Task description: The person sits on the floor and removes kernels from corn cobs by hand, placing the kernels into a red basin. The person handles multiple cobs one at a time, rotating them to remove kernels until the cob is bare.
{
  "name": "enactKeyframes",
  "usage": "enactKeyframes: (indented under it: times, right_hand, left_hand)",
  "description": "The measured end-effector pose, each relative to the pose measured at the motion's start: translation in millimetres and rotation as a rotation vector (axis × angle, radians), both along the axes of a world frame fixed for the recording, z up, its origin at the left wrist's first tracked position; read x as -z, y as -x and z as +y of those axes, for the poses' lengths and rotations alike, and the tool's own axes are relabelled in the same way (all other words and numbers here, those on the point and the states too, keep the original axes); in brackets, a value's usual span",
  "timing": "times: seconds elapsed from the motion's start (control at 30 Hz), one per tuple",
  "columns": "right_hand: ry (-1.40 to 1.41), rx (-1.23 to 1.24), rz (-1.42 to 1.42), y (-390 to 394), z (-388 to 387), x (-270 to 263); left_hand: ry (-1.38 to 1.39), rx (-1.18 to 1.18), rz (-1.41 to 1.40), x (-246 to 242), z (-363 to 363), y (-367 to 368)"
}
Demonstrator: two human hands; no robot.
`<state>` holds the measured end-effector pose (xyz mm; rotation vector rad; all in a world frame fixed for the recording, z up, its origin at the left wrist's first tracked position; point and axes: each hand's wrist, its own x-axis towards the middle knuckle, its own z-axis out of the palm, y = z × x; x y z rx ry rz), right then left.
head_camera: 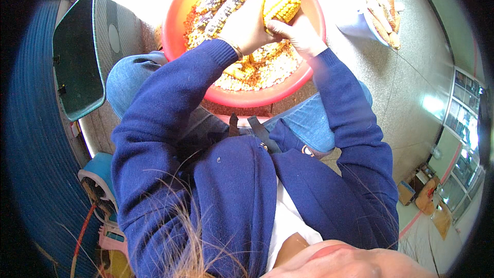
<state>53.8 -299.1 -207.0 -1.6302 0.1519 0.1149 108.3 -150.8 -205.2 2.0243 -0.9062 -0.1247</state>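
A yellow ear of corn (pixel 283 4) is gripped between both hands above a red plastic basin (pixel 254 99). My left hand (pixel 249 23) wraps around its left side and lower end. My right hand (pixel 299 33) holds the right side, with the thumb across the ear's lower end. Inside the basin, several dark purple and white ears of corn (pixel 231 5) lie towards the far side. Loose pale and orange kernels (pixel 266 75) cover the basin's bottom, and yellow corn pieces (pixel 241 68) rest on them below my hands.
On the right, a white bucket (pixel 357 27) is heaped with corncobs (pixel 384 17). A green and grey woven-look plastic bin (pixel 115 27) stands open at the left, beside a blue ribbed surface (pixel 31 123). Cardboard boxes (pixel 406 193) lie farther off at the lower right.
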Motion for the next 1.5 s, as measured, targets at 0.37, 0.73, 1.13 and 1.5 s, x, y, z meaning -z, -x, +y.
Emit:
enactKeyframes:
  times: [0.37,0.73,1.13,1.5]
  right_hand:
    - [-0.221,0.027,0.135,0.1,-0.9,3.3]
    - [-0.744,0.355,0.130,5.2,8.3,22.7]
    - [0.018,0.143,0.021,5.2,29.0,-23.0]
    - [-0.838,0.190,0.182,2.2,8.7,9.3]
  left_hand:
    - [0.578,0.121,0.982,12.8,-0.6,-21.0]
    - [0.272,0.114,0.777,3.8,-3.3,0.3]
    - [0.637,-0.025,1.268,19.1,-10.3,-2.6]
    - [0.527,0.073,0.567,13.1,-15.5,-0.4]
